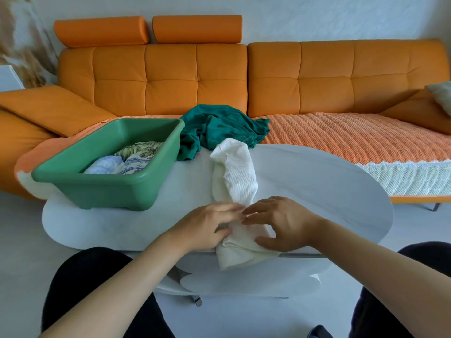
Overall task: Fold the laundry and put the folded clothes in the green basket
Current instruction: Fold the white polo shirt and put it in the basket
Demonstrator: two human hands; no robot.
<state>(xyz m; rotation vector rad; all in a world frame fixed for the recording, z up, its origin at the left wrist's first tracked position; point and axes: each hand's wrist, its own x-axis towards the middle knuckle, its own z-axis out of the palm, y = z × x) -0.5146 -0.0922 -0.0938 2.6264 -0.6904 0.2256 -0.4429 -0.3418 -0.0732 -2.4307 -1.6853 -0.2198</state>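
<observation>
A cream knitted garment (234,176) lies lengthwise on the white oval table (317,181), its near end hanging over the front edge. My left hand (207,228) grips the garment's near part from the left, fingers curled into the cloth. My right hand (278,223) pinches the same part from the right, thumb under the fold. The green basket (107,186) stands on the table's left side and holds folded patterned and pale blue clothes (131,157). A crumpled teal garment (219,128) lies behind, half on the table's far edge.
An orange sofa (195,76) with a woven orange cover (341,135) runs behind the table. My dark-clad knees (97,276) are at the bottom, either side of the table's lower shelf (244,281).
</observation>
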